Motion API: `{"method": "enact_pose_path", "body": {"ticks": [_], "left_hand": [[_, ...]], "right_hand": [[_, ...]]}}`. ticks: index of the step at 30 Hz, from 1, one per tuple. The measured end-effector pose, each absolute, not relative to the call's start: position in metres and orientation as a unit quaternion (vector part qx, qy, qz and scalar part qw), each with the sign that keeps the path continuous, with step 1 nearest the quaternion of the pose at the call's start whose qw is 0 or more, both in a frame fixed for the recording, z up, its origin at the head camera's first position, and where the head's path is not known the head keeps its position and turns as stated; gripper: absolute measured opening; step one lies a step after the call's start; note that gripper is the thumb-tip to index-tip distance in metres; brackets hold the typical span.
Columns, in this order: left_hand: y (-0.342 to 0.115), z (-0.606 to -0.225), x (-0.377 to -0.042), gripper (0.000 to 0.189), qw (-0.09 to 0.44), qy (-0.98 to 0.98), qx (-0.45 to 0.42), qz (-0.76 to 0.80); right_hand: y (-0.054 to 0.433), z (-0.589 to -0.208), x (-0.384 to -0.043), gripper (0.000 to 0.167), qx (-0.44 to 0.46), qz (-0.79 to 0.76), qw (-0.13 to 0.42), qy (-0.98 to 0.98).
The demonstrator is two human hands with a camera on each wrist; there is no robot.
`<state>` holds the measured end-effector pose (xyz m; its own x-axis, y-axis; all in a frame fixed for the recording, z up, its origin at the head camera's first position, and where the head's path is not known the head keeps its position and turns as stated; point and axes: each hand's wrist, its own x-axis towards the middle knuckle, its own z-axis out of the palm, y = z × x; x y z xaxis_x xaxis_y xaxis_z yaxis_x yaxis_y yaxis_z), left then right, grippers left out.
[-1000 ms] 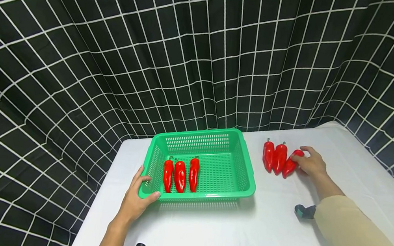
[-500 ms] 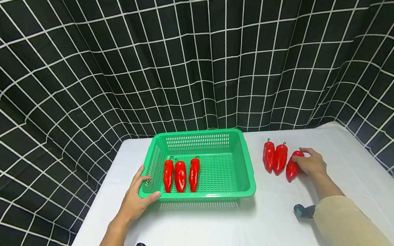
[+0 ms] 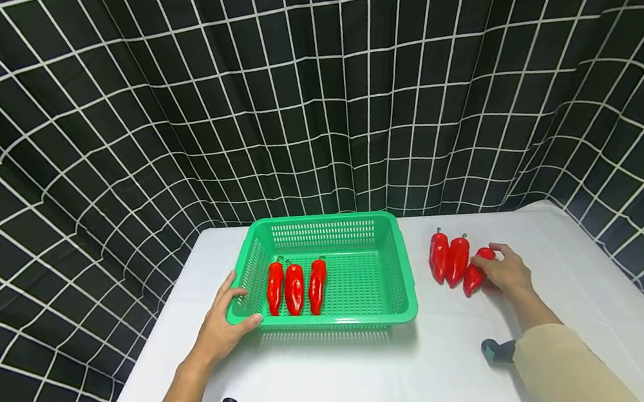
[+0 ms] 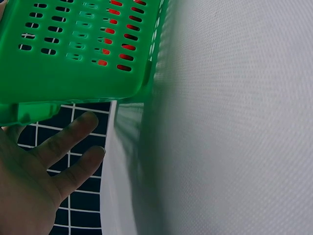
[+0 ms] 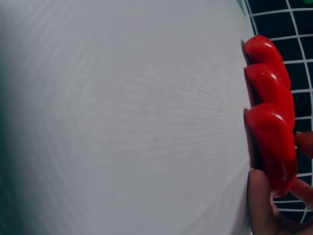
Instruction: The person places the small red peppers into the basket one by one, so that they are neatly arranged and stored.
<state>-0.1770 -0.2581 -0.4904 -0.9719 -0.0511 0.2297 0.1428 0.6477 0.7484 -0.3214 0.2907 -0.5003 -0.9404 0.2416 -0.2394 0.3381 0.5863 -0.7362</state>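
Observation:
At the right of the head view my right hand (image 3: 505, 272) holds a long red pepper (image 3: 473, 280) around its stem half. Its fingers reach over the far end and the thumb lies along the near side. Two more red peppers (image 3: 457, 260) lie side by side just left of it, stems away from me. In the right wrist view the held pepper (image 5: 274, 142) is closest to the fingers. My left hand (image 3: 222, 325) grips the near left corner of a green slotted basket (image 3: 340, 319), thumb over the front rim; two of its fingers (image 4: 80, 171) stand spread below the rim.
Three red peppers (image 3: 294, 289) lie in the left half of the basket, all roughly parallel. A white cloth (image 3: 333, 383) covers the table. Behind it hangs a dark curtain (image 3: 332, 98) with a white grid.
The right hand first drew the pepper slightly right, away from its neighbours, then shifted it back left beside them. The left hand and basket have not visibly moved.

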Motion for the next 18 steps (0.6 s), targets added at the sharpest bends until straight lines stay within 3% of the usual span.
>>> {"method": "enact_pose_path", "body": {"ticks": [18], "left_hand": [[-0.259,-0.49,-0.176,0.055,0.115,-0.899,-0.027,-0.422]], "right_hand": [[0.302,-0.504,-0.309,0.073,0.179,-0.456,0.021,0.872]]}}
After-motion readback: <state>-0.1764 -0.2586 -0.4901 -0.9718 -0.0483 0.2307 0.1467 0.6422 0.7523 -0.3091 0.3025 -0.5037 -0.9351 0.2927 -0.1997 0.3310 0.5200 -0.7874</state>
